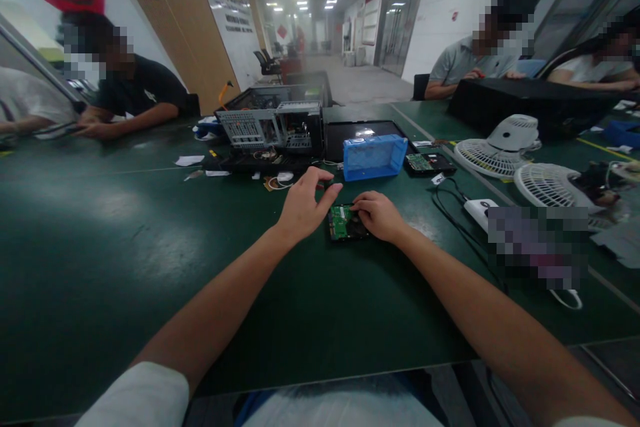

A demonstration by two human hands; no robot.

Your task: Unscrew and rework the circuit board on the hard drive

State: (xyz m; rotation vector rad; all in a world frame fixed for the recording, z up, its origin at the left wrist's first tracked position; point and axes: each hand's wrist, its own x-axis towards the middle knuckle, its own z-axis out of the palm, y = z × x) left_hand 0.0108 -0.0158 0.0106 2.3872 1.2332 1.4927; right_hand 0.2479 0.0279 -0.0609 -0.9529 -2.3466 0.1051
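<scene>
Head view: the hard drive (344, 222) lies flat on the green table (150, 247), circuit board up, just on the person's side of the blue plastic box (375, 156). The right hand (377, 215) curls its fingers down on the drive's right edge, pinning it. The left hand (303, 207) hovers near the box's left corner, fingers spread wide, holding nothing. Judging by this, edges are the safest hold: steady pressure from the right hand, left fingertips off the bare board.

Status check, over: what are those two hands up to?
Left hand open beside hard drive. Right hand resting on it, board side up. Blue box just behind.
</scene>
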